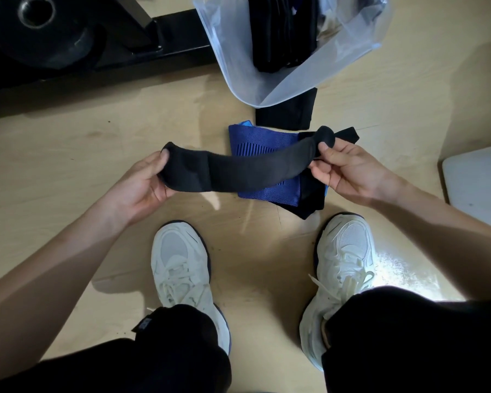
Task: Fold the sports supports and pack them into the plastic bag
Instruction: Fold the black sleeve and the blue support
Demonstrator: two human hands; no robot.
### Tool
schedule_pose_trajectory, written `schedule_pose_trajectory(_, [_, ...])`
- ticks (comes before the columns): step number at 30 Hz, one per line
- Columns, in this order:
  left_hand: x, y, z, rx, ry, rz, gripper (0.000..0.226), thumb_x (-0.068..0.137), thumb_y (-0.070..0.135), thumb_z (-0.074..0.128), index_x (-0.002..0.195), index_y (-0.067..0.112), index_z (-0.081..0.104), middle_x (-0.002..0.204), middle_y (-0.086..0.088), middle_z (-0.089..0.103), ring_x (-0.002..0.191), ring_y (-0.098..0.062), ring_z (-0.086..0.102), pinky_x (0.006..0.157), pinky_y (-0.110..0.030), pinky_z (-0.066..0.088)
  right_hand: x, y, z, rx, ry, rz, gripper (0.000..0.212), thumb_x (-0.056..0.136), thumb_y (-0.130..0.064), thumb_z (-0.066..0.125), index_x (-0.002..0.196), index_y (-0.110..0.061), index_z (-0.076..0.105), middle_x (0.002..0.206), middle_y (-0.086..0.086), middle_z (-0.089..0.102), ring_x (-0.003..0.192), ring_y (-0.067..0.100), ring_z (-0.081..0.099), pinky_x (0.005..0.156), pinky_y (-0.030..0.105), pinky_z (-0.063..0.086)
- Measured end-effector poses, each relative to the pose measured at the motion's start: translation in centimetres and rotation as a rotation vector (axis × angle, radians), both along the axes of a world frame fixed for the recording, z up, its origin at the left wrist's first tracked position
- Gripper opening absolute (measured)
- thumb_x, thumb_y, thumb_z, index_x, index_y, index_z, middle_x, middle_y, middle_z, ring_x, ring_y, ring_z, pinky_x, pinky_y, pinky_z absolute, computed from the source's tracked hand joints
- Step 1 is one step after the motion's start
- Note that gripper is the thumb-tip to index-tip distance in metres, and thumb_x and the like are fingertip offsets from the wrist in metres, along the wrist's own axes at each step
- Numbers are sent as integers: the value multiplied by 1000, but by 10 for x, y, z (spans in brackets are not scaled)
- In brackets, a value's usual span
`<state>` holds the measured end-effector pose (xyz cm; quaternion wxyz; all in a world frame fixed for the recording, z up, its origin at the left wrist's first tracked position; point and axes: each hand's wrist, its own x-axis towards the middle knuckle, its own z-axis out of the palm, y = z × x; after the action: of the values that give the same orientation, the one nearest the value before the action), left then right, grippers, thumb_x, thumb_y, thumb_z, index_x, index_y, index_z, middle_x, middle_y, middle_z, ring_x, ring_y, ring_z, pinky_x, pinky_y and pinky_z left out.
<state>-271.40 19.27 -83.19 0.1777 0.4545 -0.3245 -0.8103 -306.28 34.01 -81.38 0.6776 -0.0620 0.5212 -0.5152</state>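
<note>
No text, brand or number readable anywhere in your view. Small tag (144, 324) on black garment (182, 358) over your left leg carries pale marks, too blurred to read. Weight plate (37, 32) at top left too dark to show any lettering.

The clear plastic bag (346, 52) is cut off by the top edge. The folded black supports (281, 32) inside it run out of view with it, and their number cannot be told. The bag's mouth covers the far end of a flat black fabric piece (287, 114) on the floor. The long black knitted support (238, 171), held between the left hand (145, 180) and right hand (343, 168), hides the middle of the blue knitted support (255, 137) below; the left fingers are behind its end. A dark fabric layer (309, 199) beneath the blue one shows only its near corner. The black round weight plate (37, 32) is cropped at top and left, and the white flat panel (479, 188) at right.
</note>
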Motion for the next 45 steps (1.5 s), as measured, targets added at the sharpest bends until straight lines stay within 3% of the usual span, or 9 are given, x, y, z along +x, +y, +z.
schedule_pose_trajectory(2, [-3, -1, 4, -54, 2, -91, 22, 83, 41, 76, 95, 23, 76, 103, 0, 76, 99, -15, 73, 87, -31, 60, 1, -1, -1, -20, 87, 105, 11, 91, -22, 61, 100, -16, 62, 77, -6, 70, 70, 5, 66, 64, 19, 56])
schedule_pose_trajectory(7, [-25, 0, 14, -170, -9, -207, 15, 74, 34, 87, 72, 25, 75, 73, 7, 71, 70, -8, 69, 71, -23, 57, 7, -5, -9, -52, 169, 202, 44, 64, -39, 88, 94, -17, 65, 85, 4, 66, 73, 11, 63, 62, 22, 56])
schedule_pose_trajectory(11, [-35, 1, 16, -184, 13, -280, 37, 62, 51, 91, 80, 22, 78, 79, 5, 73, 75, -9, 70, 74, -24, 58, 13, -6, -8, -56, 198, 212, 33, 68, -36, 82, 88, -17, 65, 83, 2, 64, 71, 11, 60, 58, 21, 54])
schedule_pose_trajectory(17, [-61, 16, 31, -259, 8, -392, 4, 87, 6, 64, 90, 4, 62, 69, 9, 70, 61, 0, 63, 61, -11, 48, 27, -9, 6, -101, 180, 286, 11, 83, -23, 64, 88, -13, 64, 69, -7, 61, 62, 3, 58, 55, 19, 56])
schedule_pose_trajectory(28, [-88, 35, 41, -489, 13, -536, 22, 63, 31, 87, 82, 29, 76, 81, 5, 76, 75, -10, 68, 75, -23, 55, 49, -13, 10, -246, 83, 420, 12, 83, -11, 63, 94, -5, 62, 71, 2, 67, 58, 10, 59, 54, 20, 50])
schedule_pose_trajectory(34, [-92, 41, 49, -564, 38, -550, 44, 65, 26, 89, 102, 21, 66, 85, 1, 77, 79, -13, 68, 80, -25, 52, 56, -12, 15, -352, 144, 524, 11, 81, -13, 73, 91, -13, 68, 74, 0, 66, 65, 9, 59, 59, 23, 49])
schedule_pose_trajectory(39, [-94, 47, 56, -641, 19, -548, 42, 65, 26, 89, 101, 18, 69, 88, 1, 78, 83, -13, 73, 82, -27, 53, 55, -14, 15, -372, 183, 485, 17, 78, -18, 77, 91, -14, 68, 80, 7, 67, 69, 15, 60, 64, 28, 51])
schedule_pose_trajectory(42, [-96, 49, 57, -735, -25, -518, 38, 66, 31, 90, 99, 22, 74, 87, -1, 77, 81, -19, 70, 80, -38, 54, 56, -14, 15, -372, 189, 469, 24, 77, -14, 77, 96, -7, 64, 85, 18, 64, 70, 19, 61, 68, 33, 50])
schedule_pose_trajectory(45, [-96, 49, 54, -767, -75, -456, 28, 65, 37, 89, 90, 32, 77, 84, 4, 77, 77, -17, 71, 77, -39, 56, 59, -12, 17, -380, 228, 386, 23, 77, -3, 76, 94, -4, 61, 86, 9, 68, 76, 17, 65, 71, 28, 56])
